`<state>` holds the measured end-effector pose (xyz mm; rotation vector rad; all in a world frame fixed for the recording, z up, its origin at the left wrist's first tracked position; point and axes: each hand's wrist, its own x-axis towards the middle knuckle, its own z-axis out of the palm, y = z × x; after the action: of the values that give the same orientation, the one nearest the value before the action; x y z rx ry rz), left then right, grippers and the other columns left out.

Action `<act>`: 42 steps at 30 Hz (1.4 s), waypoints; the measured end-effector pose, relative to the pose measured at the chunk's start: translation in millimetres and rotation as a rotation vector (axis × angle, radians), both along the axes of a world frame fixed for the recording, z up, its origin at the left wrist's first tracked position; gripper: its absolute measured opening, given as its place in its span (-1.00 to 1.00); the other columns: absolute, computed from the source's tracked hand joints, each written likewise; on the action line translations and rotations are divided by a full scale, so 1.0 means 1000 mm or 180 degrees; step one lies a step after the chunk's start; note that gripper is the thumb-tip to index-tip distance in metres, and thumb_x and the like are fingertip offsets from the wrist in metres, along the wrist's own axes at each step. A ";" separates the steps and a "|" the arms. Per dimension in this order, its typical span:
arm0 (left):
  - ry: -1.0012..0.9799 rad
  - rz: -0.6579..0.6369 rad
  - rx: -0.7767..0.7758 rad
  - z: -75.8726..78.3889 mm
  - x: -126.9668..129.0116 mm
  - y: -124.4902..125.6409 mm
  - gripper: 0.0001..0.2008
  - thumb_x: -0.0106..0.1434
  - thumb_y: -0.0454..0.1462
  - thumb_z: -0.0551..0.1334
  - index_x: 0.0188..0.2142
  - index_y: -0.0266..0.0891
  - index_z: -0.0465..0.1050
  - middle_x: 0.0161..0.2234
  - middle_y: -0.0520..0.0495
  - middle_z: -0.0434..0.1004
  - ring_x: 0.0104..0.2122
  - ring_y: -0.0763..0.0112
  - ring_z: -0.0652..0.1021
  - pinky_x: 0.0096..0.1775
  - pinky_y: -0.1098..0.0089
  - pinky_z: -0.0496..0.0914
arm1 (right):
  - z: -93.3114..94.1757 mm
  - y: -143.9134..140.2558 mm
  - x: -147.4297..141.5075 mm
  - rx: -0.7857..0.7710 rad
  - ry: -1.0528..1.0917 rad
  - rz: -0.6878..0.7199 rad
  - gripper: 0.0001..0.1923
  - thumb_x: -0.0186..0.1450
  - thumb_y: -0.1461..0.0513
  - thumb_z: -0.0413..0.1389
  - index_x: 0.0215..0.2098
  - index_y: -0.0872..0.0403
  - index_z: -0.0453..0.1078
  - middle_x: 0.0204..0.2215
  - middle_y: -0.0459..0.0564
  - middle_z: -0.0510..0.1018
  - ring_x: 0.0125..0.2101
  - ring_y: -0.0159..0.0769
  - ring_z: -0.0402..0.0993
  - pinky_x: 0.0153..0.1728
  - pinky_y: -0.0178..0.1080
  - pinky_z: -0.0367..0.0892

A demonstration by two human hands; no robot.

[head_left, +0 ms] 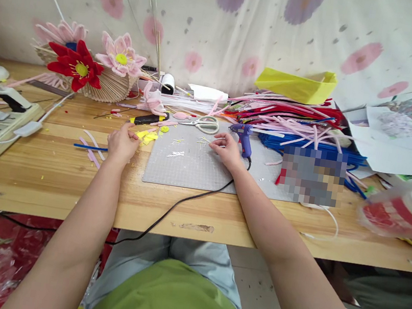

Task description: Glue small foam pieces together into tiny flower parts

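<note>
Head view: left hand (122,143) is pinching yellow scraps (147,137) at the mat (192,165) edge; right hand (226,148) is resting fingertips on the mat, holding nothing. Best gathering the scraps with small pinches. Glue gun (243,135) and its cord (183,200) are crowding the right hand; scissors (205,123) lying behind

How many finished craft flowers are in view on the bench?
3, at the far left by the fan-shaped base: a red flower in front, a pink flower to its right, and a paler pink flower behind. More may be hidden behind them.
</note>
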<state>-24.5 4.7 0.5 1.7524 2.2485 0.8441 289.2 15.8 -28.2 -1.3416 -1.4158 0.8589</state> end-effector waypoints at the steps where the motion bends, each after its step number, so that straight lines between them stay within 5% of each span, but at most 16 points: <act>1: -0.0114 0.0050 0.0082 0.001 0.000 0.000 -0.50 0.02 -0.30 0.27 0.00 -0.19 0.33 -0.31 -0.05 0.56 -0.15 0.19 0.50 -0.01 0.20 0.26 | 0.000 0.000 0.000 0.0006 0.0009 0.0007 -0.67 -0.03 0.18 0.20 -0.30 0.05 0.26 -0.55 -0.18 0.45 -0.46 -0.37 0.40 -0.28 -0.20 0.29; 4: -0.0496 0.0048 0.0454 0.002 0.004 -0.001 -0.54 0.02 -0.33 0.25 -0.04 -0.16 0.32 -0.35 0.01 0.52 -0.23 0.29 0.52 -0.08 0.27 0.32 | 0.000 0.001 0.000 0.0020 0.0042 0.0014 -0.66 -0.03 0.16 0.21 -0.30 0.04 0.26 -0.54 -0.18 0.46 -0.46 -0.36 0.40 -0.31 -0.20 0.29; 8: -0.1165 -0.0554 0.0886 -0.003 0.023 -0.001 -0.54 0.00 -0.35 0.24 -0.06 -0.18 0.30 -0.37 0.04 0.45 -0.32 0.41 0.53 -0.17 0.36 0.38 | 0.003 -0.001 -0.005 0.0054 0.0152 0.0048 -0.65 -0.04 0.15 0.21 -0.31 0.04 0.26 -0.52 -0.17 0.46 -0.45 -0.36 0.40 -0.34 -0.22 0.28; 13: -0.1973 -0.1052 0.0866 -0.016 0.047 0.001 -0.46 -0.01 -0.34 0.25 0.01 -0.20 0.25 -0.37 0.02 0.47 -0.38 0.45 0.52 -0.23 0.39 0.41 | 0.014 -0.010 -0.021 0.0121 0.0216 0.0260 -0.67 -0.03 0.17 0.20 -0.30 0.04 0.27 -0.53 -0.18 0.45 -0.45 -0.37 0.41 -0.34 -0.24 0.26; 18: -0.1700 -0.1374 0.0372 -0.025 0.048 0.002 -0.37 0.03 -0.34 0.23 0.14 -0.20 0.20 -0.33 -0.04 0.55 -0.40 0.43 0.52 -0.22 0.34 0.40 | 0.022 -0.018 -0.036 0.0007 0.0276 0.0407 -0.68 -0.03 0.20 0.21 -0.32 0.03 0.26 -0.54 -0.19 0.46 -0.44 -0.36 0.43 -0.35 -0.24 0.27; 22: -0.1266 -0.1556 0.0289 -0.023 0.049 -0.001 -0.37 0.06 -0.35 0.23 0.16 -0.16 0.21 -0.26 -0.05 0.59 -0.23 0.36 0.54 -0.05 0.27 0.35 | 0.021 -0.021 -0.046 -0.0186 0.0417 0.0527 -0.68 -0.04 0.23 0.22 -0.32 0.03 0.26 -0.57 -0.22 0.45 -0.48 -0.39 0.40 -0.34 -0.24 0.27; 27: -0.1169 -0.1405 0.0642 -0.018 0.052 -0.001 -0.38 0.01 -0.38 0.28 0.11 -0.17 0.30 -0.05 -0.14 0.52 -0.02 0.27 0.47 0.07 0.21 0.27 | 0.022 -0.022 -0.060 -0.0428 0.0644 0.0715 -0.66 -0.05 0.25 0.23 -0.32 0.04 0.26 -0.58 -0.24 0.45 -0.52 -0.44 0.37 -0.35 -0.28 0.25; 31: -0.1591 -0.1078 0.0883 -0.015 0.064 -0.006 -0.60 0.06 -0.29 0.29 -0.06 -0.22 0.44 -0.16 -0.13 0.56 -0.09 0.29 0.51 0.03 0.23 0.31 | 0.024 -0.022 -0.077 -0.0668 0.1038 0.0681 -0.61 -0.08 0.22 0.26 -0.33 0.04 0.22 -0.57 -0.24 0.45 -0.55 -0.47 0.34 -0.46 -0.34 0.22; 37: -0.3257 -0.1037 0.0299 -0.011 0.093 -0.020 -0.74 0.00 -0.16 0.34 -0.34 -0.28 0.55 -0.25 -0.13 0.60 -0.21 0.31 0.55 -0.08 0.27 0.39 | 0.022 -0.021 -0.103 -0.0823 0.1485 0.0352 -0.54 -0.12 0.21 0.30 -0.40 0.02 0.10 -0.57 -0.25 0.44 -0.55 -0.50 0.35 -0.53 -0.41 0.21; 42: -0.3772 -0.0784 -0.0016 -0.009 0.096 -0.023 -0.69 -0.13 -0.13 0.41 -0.40 -0.27 0.57 -0.31 -0.09 0.61 -0.27 0.35 0.56 -0.15 0.32 0.41 | 0.016 -0.021 -0.111 -0.0858 0.1457 0.0279 -0.55 -0.09 0.25 0.28 -0.42 0.01 0.07 -0.58 -0.27 0.41 -0.57 -0.48 0.34 -0.54 -0.40 0.19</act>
<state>71.3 -18.2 -8.4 0.9876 1.2103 1.3127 178.7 -5.0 -11.9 -1.1815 -1.0304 1.3559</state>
